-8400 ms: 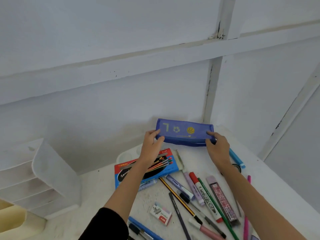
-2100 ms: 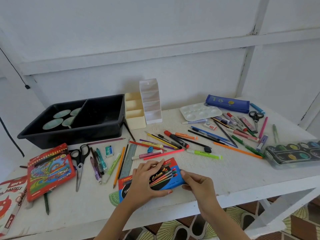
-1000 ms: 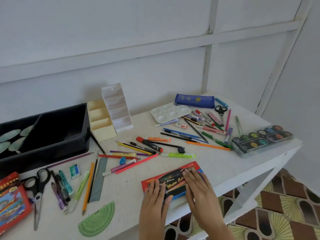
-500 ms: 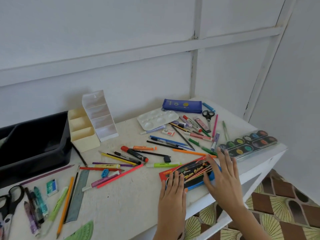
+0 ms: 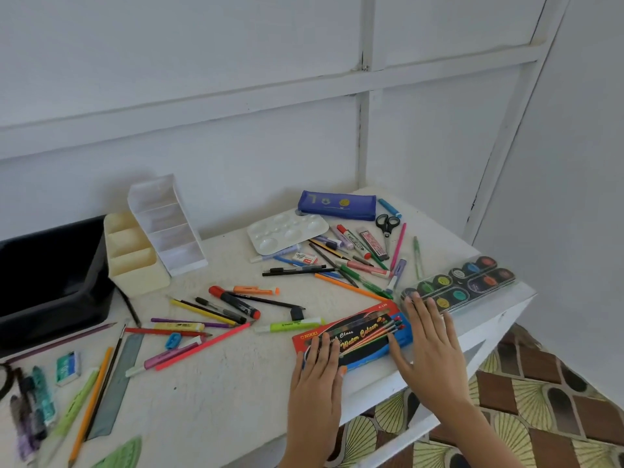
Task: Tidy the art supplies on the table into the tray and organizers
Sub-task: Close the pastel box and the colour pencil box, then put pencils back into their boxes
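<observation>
Lying flat near the table's (image 5: 219,390) front edge, at about 5 o'clock, a pencil box (image 5: 358,332) is partly covered by two wide-open hands. The left hand (image 5: 317,376) is laid with straight fingers on the box's 7 o'clock end; the right hand (image 5: 434,347), also flat and spread, is set against its 3 o'clock end, fingertips at the edge of a paint set (image 5: 472,282) at 2 o'clock. A tray (image 5: 50,285) is seen at 9 o'clock, two organizers (image 5: 135,265) at 10, loose pens (image 5: 233,303) scattered mid-table.

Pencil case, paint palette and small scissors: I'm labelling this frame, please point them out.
Blue pencil case (image 5: 337,205): head view, middle of front face.
White paint palette (image 5: 287,231): head view, central wells.
Black-handled scissors (image 5: 387,231): head view, pivot below handles.
</observation>
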A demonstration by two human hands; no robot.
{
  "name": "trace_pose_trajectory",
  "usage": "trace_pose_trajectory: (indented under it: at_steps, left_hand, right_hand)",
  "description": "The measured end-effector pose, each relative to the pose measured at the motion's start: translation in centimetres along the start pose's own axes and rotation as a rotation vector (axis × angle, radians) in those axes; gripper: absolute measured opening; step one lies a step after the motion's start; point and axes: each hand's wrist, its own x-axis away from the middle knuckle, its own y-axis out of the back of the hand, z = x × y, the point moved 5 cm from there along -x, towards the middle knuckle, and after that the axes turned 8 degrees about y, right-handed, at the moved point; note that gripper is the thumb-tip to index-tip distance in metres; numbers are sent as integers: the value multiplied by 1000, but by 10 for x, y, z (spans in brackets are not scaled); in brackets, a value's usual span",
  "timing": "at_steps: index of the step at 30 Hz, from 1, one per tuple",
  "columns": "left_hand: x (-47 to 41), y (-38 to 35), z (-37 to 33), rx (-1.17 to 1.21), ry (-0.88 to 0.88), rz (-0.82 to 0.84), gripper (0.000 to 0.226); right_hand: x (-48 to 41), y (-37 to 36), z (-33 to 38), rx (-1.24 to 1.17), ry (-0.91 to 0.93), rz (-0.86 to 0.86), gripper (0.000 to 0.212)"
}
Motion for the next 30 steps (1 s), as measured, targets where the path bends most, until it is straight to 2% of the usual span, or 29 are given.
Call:
trace_pose_trajectory:
  at_steps: [7, 11, 14, 17, 19, 21, 26, 30]
  left_hand:
    - [2, -5, -12, 101, 26, 27, 46]
    - [5, -3, -13, 159, 1, 37, 53]
    - [8, 10, -5, 351, 83, -102, 62]
    - [18, 34, 13, 438, 211, -286, 47]
    - [29, 52, 33, 465, 308, -413, 37]
    - [40, 72, 57, 497, 406, -480, 36]
    - [73, 114, 119, 525, 595, -644, 27]
    - [109, 153, 187, 543, 754, -765, 40]
  right_hand:
    - [4, 2, -5, -68, 35, -38, 72]
    - [1, 0, 4, -105, 10, -133, 63]
    - [2, 0, 35, -204, 118, -237, 52]
    - [8, -4, 82, -355, 299, -255, 41]
    - [13, -9, 116, -432, 379, -235, 32]
    - [16, -12, 151, -514, 455, -204, 30]
    - [18, -15, 229, -652, 613, -86, 37]
    - [21, -19, 302, -728, 713, 5, 33]
